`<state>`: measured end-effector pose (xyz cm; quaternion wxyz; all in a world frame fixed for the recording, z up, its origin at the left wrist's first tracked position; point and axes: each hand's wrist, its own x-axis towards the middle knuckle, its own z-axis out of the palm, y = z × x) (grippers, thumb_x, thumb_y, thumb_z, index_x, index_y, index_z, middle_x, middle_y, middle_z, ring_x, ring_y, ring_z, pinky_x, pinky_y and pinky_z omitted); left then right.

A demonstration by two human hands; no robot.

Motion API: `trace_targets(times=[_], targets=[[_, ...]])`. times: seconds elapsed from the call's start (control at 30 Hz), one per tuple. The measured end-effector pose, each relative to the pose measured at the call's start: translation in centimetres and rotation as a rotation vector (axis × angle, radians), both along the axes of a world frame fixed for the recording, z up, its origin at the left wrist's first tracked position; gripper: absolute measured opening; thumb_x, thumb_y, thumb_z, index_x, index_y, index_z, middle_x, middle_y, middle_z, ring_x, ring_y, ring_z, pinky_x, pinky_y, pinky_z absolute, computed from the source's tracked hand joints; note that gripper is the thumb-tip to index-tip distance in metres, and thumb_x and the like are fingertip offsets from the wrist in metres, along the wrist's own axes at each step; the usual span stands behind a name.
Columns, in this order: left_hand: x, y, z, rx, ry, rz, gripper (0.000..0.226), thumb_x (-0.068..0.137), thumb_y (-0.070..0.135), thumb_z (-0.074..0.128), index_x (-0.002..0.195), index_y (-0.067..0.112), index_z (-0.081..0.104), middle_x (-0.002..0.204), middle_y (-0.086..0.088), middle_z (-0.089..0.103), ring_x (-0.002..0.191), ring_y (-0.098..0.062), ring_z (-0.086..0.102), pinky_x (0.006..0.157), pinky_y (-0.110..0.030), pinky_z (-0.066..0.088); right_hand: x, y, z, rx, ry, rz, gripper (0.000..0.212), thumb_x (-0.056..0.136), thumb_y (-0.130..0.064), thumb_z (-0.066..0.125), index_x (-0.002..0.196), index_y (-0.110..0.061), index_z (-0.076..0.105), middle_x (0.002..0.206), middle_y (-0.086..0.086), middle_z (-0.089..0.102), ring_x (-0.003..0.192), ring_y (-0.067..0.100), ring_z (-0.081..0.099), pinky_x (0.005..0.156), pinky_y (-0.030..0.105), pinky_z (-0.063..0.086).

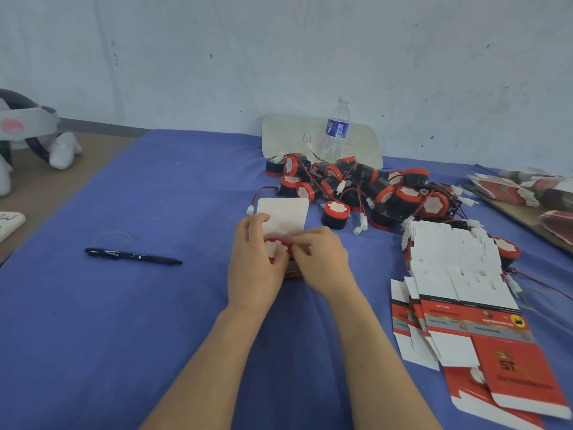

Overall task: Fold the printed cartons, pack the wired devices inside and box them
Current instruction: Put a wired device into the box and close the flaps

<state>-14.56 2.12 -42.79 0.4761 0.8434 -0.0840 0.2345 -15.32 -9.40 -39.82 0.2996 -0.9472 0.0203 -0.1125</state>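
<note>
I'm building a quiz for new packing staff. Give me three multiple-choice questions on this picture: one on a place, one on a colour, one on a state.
1. Where does the pen lie?
A. On the cloth, to the left of the left hand
B. On a shelf
C. In a cup

2. What colour is the cloth?
A. Green
B. Blue
C. Yellow

3. How is the carton that the left hand and the right hand hold?
A. Flat and unfolded
B. Closed and sealed
C. Folded up, with its white flap open

Answers:
1 A: the pen lies alone on the cloth, well left of the left hand.
2 B: the cloth is blue all over.
3 C: the flap stands up behind a red-rimmed device at the carton's mouth.
</note>
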Motion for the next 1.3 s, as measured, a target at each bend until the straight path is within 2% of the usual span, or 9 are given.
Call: trace_targets(times=[0.27,0.4,0.5,0.63,0.73,0.83,0.93,1.03,1.3], targets=[[0.0,-0.2,-0.1,-0.012,-0.002,-0.014,0.051,0.086,0.016,0.062,0.133,0.02,0.041,0.136,0.004,0.039,0.112,-0.016,0.049,0.071,-0.027,0.04,0.6,-0.4,-0.1,0.368,0.116,-0.157,0.008,0.086,-0.023,0.067,0.093,-0.027,0.068,0.134,0.011,0.045,0.119,0.031,0.048,0.097,0.042,0.047],[-0.2,-0.2,0.1,-0.031,-0.001,-0.02,0.053,0.087,0.017,0.061,0.135,0.021,0.039,0.134,0.007,0.043,0.106,-0.007,0.047,0.074,-0.023,0.038,1.1,-0.6,0.1,0.427,0.12,-0.17,0.06,0.085,-0.025,0.069,0.137,-0.026,0.04,0.135,0.013,0.043,0.097,0.023,0.055,0.071,0.026,0.047],[-0.6,-0.1,0.5,-0.187,0.006,-0.08,0.043,0.09,0.014,0.054,0.128,0.023,0.036,0.115,0.016,0.055,0.079,0.0,0.051,0.063,-0.019,0.04,1.4,-0.6,-0.3,0.518,0.046,-0.202,0.09,0.084,-0.022,0.071,0.15,-0.02,0.011,0.115,0.009,0.053,0.089,0.02,0.053,0.065,0.026,0.041],[-1.0,-0.1,0.7,-0.379,-0.011,-0.173,0.008,0.099,0.023,0.039,0.101,0.031,0.035,0.112,0.017,0.057,0.079,0.003,0.058,0.062,-0.015,0.044,1.9,-1.0,-1.0,0.54,0.018,-0.293,0.055,0.085,-0.017,0.067,0.129,-0.009,0.036,0.1,0.004,0.054,0.083,0.019,0.05,0.05,0.023,0.034],[-0.8,-0.1,0.6,-0.324,-0.013,-0.152,0.023,0.101,0.018,0.037,0.09,0.038,0.044,0.086,0.019,0.057,0.077,-0.007,0.055,0.064,-0.027,0.046,1.9,-1.1,-1.3,0.491,-0.018,-0.286,0.03,0.086,-0.015,0.063,0.107,-0.011,0.042,0.097,0.003,0.053,0.083,0.02,0.049,0.049,0.022,0.03],[-0.5,-0.2,0.4,-0.246,-0.02,-0.162,0.02,0.1,0.015,0.045,0.101,0.033,0.051,0.099,0.017,0.058,0.091,0.0,0.056,0.076,-0.021,0.048,1.6,-0.7,-1.2,0.425,-0.08,-0.276,0.028,0.087,-0.011,0.062,0.104,-0.018,0.041,0.098,0.001,0.055,0.087,0.019,0.051,0.052,0.021,0.033],[-0.1,-0.3,0.0,-0.239,0.066,-0.177,0.026,0.097,0.018,0.051,0.123,0.024,0.049,0.121,0.01,0.052,0.111,-0.015,0.054,0.092,-0.034,0.049,1.2,-0.4,-1.3,0.408,-0.145,-0.252,0.02,0.087,-0.009,0.06,0.1,-0.018,0.047,0.1,0.006,0.06,0.084,0.02,0.054,0.058,0.027,0.04],[0.3,-0.3,0.0,-0.247,0.134,-0.162,0.032,0.095,0.01,0.053,0.117,0.03,0.041,0.117,-0.005,0.054,0.105,-0.025,0.053,0.079,-0.03,0.045,0.7,-0.1,-1.4,0.335,-0.172,-0.177,0.015,0.09,-0.011,0.058,0.094,-0.024,0.052,0.1,0.005,0.055,0.083,0.019,0.055,0.061,0.026,0.043],[0.7,0.0,-0.1,-0.369,0.143,-0.14,0.041,0.092,0.001,0.051,0.118,0.023,0.027,0.109,0.009,0.056,0.087,0.011,0.055,0.064,-0.004,0.042,-0.2,-1.9,-0.5,0.36,-0.031,0.104,0.008,0.09,-0.028,0.062,0.094,-0.027,0.069,0.114,-0.007,0.053,0.086,-0.003,0.053,0.068,-0.004,0.035]])
